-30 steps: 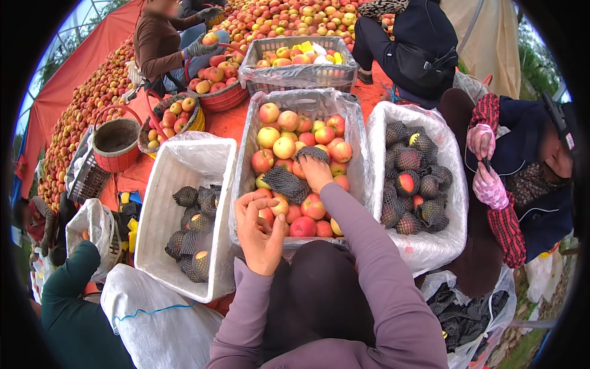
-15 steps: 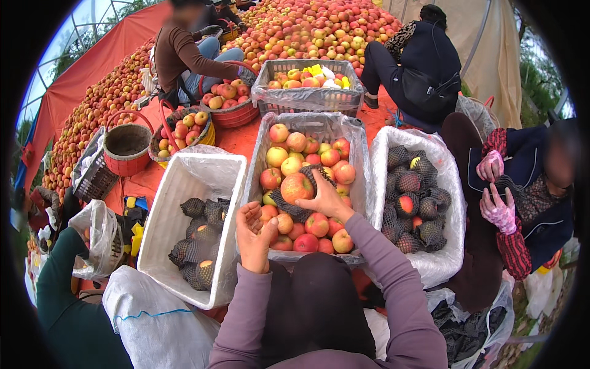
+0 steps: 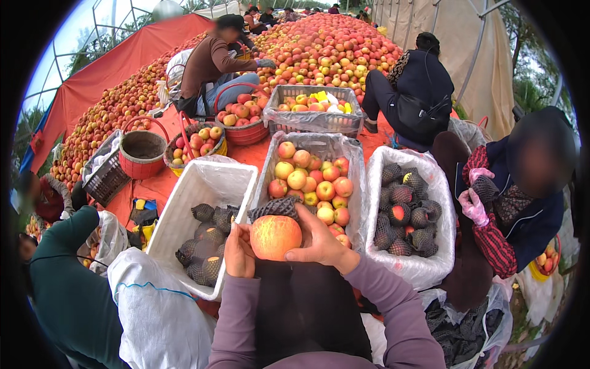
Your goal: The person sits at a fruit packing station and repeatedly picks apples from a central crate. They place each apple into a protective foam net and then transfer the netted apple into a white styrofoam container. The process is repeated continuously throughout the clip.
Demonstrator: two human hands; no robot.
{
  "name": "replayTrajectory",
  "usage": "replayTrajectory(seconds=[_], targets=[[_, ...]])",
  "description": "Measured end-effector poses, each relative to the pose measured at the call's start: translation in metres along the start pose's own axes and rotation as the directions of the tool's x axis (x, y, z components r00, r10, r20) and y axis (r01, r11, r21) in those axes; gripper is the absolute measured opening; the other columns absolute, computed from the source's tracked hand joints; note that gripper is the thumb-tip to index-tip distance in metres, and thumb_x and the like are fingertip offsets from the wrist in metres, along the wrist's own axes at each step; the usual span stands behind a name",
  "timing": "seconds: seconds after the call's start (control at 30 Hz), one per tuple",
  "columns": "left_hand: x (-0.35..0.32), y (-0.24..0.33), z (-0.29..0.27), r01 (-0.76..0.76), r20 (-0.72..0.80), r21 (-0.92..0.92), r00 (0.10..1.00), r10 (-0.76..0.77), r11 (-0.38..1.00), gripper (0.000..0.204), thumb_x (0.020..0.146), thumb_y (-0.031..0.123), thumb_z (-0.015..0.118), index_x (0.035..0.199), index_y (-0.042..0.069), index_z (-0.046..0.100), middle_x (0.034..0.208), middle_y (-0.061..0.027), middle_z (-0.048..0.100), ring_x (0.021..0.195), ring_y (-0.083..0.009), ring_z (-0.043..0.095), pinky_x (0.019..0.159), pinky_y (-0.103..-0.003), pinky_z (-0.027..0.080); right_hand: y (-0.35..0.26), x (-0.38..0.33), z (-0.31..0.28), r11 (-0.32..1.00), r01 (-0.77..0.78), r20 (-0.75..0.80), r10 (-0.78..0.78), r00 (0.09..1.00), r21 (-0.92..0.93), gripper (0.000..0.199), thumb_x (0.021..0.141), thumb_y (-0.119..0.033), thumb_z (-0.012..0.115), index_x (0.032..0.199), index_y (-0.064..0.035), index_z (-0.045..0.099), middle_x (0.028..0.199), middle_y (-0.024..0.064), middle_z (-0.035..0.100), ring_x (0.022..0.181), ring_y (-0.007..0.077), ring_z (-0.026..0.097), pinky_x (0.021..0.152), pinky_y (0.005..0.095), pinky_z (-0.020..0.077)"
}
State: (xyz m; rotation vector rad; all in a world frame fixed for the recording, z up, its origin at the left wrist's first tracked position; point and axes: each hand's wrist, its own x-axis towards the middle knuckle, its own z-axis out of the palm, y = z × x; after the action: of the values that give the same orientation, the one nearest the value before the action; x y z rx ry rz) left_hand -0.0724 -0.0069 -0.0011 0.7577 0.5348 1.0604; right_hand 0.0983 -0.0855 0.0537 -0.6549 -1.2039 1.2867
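Head view, as received at my station: one red-and-yellow apple [image 3: 275,238], raised above the person's lap, in front of the near end of the grey crate [image 3: 265,184]. Right hand [image 3: 324,241]: grasping the apple from its right side, thumb low on the front, fingers behind. Left hand [image 3: 239,251]: curled at the apple's left side, fingertips partly hidden; I cannot tell whether it grips. One black foam net [image 3: 273,209]: bunched above and behind the apple, next to the right fingers; how far it wraps the fruit, I cannot tell. Grey crate: plastic-lined, holding loose apples. White crate [image 3: 161,215], to the left: netted apples along its right side. Plastic-lined crate [image 3: 452,237], to the right: netted apples. Co-worker's pink-gloved hand [image 3: 473,206], at far right: beside a dark netted item. White sack [image 3: 157,313]: lower left, blue cord across it.
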Motion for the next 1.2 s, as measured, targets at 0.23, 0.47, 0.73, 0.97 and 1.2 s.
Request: replayTrajectory(seconds=[0.23,0.47,0.73,0.97,1.2], targets=[[-0.041,-0.05,-0.056,0.285,0.325,-0.521,0.938,-0.122,0.805,0.043,0.091,0.032,0.043,0.125,0.005,0.046,0.123,-0.0175,0.051,0.113,-0.0303,0.052,0.096,-0.04,0.043,-0.002,-0.019,0.037,0.82,-0.277,0.221,0.188,0.957,0.501,0.096,0.071,-0.021,0.078,0.139,0.0006,0.015,0.131,0.011,0.04,0.122,0.02,0.041,0.101,0.0338,0.0355],[-0.051,0.041,0.005,-0.409,0.138,0.453,0.91,0.391,0.792,0.02,0.075,-0.002,0.06,0.068,0.006,0.044,0.067,-0.0002,0.048,0.061,-0.0078,0.041,0.054,-0.023,0.033,0.01,-0.012,0.026,0.943,-0.133,0.052,0.123,0.991,0.305,0.076,0.07,-0.018,0.078,0.129,0.0001,0.032,0.124,0.009,0.043,0.116,0.0196,0.045,0.099,0.034,0.0377],[-0.061,0.044,0.025,-0.541,0.133,0.492,0.821,0.555,0.682,0.035,0.08,0.025,0.066,0.099,0.001,0.05,0.093,-0.0082,0.055,0.087,-0.0193,0.054,0.076,-0.029,0.043,0.016,0.02,0.019,0.657,0.251,-0.118,-0.462,0.879,-0.711,0.064,0.062,-0.006,0.078,0.115,-0.0066,0.042,0.124,0.012,0.05,0.114,0.0266,0.05,0.093,0.0349,0.0423],[-0.036,0.014,-0.03,-0.003,0.022,-0.389,1.0,0.012,0.921,0.052,0.085,0.033,0.059,0.127,0.006,0.045,0.125,-0.0122,0.051,0.114,-0.0266,0.05,0.1,-0.042,0.04,0.023,0.026,0.04,0.117,0.517,0.424,-0.437,0.793,-0.848,0.034,0.071,-0.011,0.065,0.103,-0.0109,0.053,0.127,0.0052,0.049,0.112,0.0319,0.049,0.086,0.0406,0.0468],[0.055,0.046,-0.167,-0.015,-0.318,0.812,0.826,0.465,0.583,0.062,0.067,0.026,0.077,0.111,-0.003,0.046,0.101,-0.0165,0.059,0.083,-0.0253,0.061,0.076,-0.032,0.049,0.065,0.044,-0.081,0.375,-0.049,-0.142,-0.226,0.964,-0.926,0.011,0.076,-0.005,0.059,0.087,-0.0052,0.06,0.078,0.0094,0.061,0.072,0.026,0.061,0.062,0.0346,0.0491]])
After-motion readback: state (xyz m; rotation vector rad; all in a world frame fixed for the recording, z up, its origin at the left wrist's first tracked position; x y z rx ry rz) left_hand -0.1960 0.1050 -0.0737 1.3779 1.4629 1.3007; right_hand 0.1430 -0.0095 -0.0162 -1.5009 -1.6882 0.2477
